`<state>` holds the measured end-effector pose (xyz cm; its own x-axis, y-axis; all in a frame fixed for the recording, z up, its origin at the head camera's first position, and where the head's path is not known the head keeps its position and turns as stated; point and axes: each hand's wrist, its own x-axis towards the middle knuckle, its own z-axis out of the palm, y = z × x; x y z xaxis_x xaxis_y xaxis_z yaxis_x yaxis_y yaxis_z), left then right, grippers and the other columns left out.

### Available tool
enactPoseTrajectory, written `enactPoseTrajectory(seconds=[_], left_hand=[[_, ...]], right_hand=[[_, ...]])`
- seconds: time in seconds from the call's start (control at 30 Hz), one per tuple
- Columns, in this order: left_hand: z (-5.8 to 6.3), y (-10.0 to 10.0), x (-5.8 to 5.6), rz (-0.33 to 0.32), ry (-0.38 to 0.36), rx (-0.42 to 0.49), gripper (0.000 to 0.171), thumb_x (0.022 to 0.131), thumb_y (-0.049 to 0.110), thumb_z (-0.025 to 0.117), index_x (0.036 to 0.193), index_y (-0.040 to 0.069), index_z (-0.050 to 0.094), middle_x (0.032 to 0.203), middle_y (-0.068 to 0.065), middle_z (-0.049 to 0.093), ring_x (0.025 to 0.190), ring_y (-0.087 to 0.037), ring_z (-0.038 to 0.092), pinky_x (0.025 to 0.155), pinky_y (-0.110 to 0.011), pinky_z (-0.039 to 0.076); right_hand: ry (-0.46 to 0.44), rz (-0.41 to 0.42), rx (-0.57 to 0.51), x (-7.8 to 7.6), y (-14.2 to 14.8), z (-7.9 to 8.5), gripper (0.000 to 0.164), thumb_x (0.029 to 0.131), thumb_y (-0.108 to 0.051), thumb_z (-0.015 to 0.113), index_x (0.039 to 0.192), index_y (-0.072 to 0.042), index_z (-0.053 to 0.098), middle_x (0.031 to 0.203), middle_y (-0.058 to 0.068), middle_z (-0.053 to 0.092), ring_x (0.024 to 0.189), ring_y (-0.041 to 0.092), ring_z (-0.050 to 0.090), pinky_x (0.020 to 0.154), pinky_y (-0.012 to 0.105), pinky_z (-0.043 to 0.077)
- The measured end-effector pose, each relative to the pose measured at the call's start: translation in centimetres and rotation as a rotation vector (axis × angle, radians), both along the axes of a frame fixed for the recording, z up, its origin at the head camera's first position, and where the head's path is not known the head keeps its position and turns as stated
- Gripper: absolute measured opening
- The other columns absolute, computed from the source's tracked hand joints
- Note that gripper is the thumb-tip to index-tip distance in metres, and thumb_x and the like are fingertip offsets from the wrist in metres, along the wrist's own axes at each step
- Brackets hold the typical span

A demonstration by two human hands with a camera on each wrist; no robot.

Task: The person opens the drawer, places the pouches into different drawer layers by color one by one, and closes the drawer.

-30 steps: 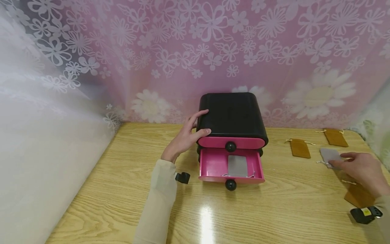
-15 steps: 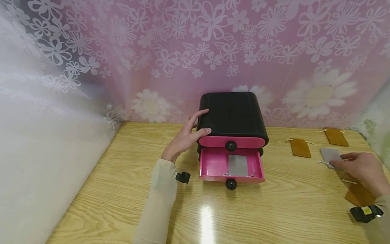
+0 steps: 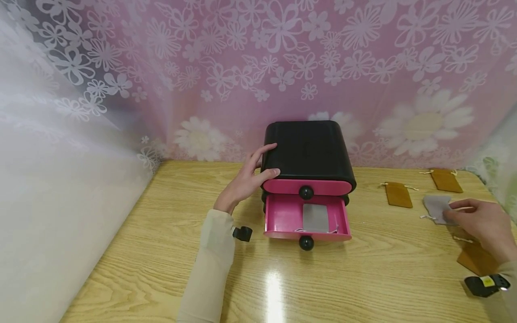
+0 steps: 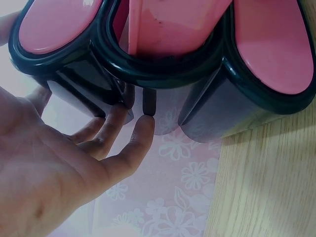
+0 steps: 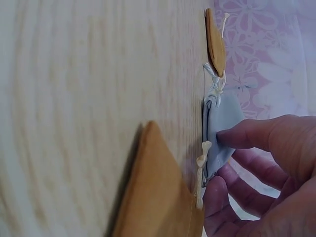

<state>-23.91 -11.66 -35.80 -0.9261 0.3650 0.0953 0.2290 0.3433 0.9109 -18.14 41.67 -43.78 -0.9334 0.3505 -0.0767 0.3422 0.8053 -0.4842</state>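
In the head view, the black drawer unit (image 3: 304, 150) stands on the wooden table (image 3: 161, 251), with a flowered curtain (image 3: 242, 67) behind it. The left hand (image 3: 242, 181) rests against the unit's left side, thumb and fingers spread, the thumb and one finger on its top. The pulled-out pink drawer (image 3: 282, 217) juts from the unit's front, below a closed one, and a second grey pouch (image 3: 315, 217) lies in it. Well to the right of the unit, the right hand (image 3: 482, 224) pinches the grey pouch (image 3: 435, 206), which bends. Two brown pouches (image 3: 398, 194) lie right of the unit, one farther off than the other; a third brown pouch (image 3: 476, 258) lies partly under the right hand. In the left wrist view, bent fingers reach along the unit's side, below the drawer fronts (image 4: 59, 24); whether every fingertip touches, I cannot tell. In the right wrist view, far right of the unit, the thumb presses the grey pouch against the fingers, beside its cord (image 5: 215, 84).
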Motion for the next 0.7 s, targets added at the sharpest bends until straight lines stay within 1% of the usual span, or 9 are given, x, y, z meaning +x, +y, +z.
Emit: enactPoseTrajectory(seconds=[0.1, 0.2, 0.33, 0.43, 0.57, 0.7], left_hand=[[0.0, 0.0, 0.0, 0.001, -0.003, 0.001, 0.060, 0.096, 0.042, 0.065, 0.148, 0.057, 0.038, 0.158, -0.001, 0.025, 0.146, -0.029, 0.038, 0.109, -0.063, 0.042], [0.0, 0.0, 0.0, -0.001, -0.002, 0.004, 0.060, 0.096, 0.042, 0.065, 0.148, 0.056, 0.038, 0.159, -0.001, 0.024, 0.146, -0.029, 0.038, 0.109, -0.063, 0.042], [0.0, 0.0, 0.0, -0.003, -0.001, 0.008, 0.061, 0.096, 0.041, 0.065, 0.149, 0.055, 0.038, 0.159, -0.001, 0.023, 0.144, -0.029, 0.040, 0.108, -0.061, 0.044], [0.0, 0.0, 0.0, -0.003, 0.000, 0.008, 0.061, 0.096, 0.041, 0.065, 0.149, 0.055, 0.038, 0.157, -0.001, 0.025, 0.144, -0.028, 0.041, 0.107, -0.060, 0.044], [0.1, 0.0, 0.1, -0.003, -0.002, 0.007, 0.062, 0.096, 0.042, 0.066, 0.149, 0.055, 0.038, 0.154, -0.002, 0.028, 0.144, -0.028, 0.042, 0.107, -0.060, 0.044], [0.1, 0.0, 0.1, -0.002, -0.004, 0.004, 0.061, 0.096, 0.042, 0.065, 0.149, 0.055, 0.038, 0.155, -0.001, 0.027, 0.145, -0.029, 0.041, 0.108, -0.061, 0.043]], right_hand=[[-0.001, -0.001, 0.002, 0.0, 0.0, -0.1, 0.041, 0.097, -0.022, 0.064, 0.118, 0.013, 0.062, 0.115, 0.037, 0.060, 0.079, 0.032, 0.058, 0.052, 0.027, 0.042], [-0.005, -0.005, -0.012, 0.1, -0.2, 0.0, 0.041, 0.097, -0.022, 0.064, 0.119, 0.012, 0.063, 0.117, 0.038, 0.059, 0.080, 0.031, 0.057, 0.051, 0.027, 0.042], [0.009, 0.018, -0.028, 0.3, -0.3, 0.2, 0.042, 0.098, -0.023, 0.065, 0.120, 0.013, 0.063, 0.106, 0.034, 0.065, 0.073, 0.022, 0.057, 0.051, 0.026, 0.045], [0.023, 0.038, -0.029, 0.6, -0.5, 0.3, 0.042, 0.098, -0.023, 0.066, 0.119, 0.013, 0.063, 0.101, 0.032, 0.067, 0.069, 0.015, 0.055, 0.051, 0.026, 0.045], [0.032, 0.041, -0.036, 0.8, -0.8, 0.4, 0.040, 0.097, -0.022, 0.067, 0.118, 0.012, 0.064, 0.107, 0.034, 0.066, 0.066, 0.009, 0.052, 0.051, 0.026, 0.045], [0.038, 0.029, -0.063, 1.1, -1.1, 0.6, 0.040, 0.098, -0.024, 0.067, 0.118, 0.011, 0.065, 0.105, 0.033, 0.067, 0.063, 0.002, 0.049, 0.051, 0.027, 0.046]])
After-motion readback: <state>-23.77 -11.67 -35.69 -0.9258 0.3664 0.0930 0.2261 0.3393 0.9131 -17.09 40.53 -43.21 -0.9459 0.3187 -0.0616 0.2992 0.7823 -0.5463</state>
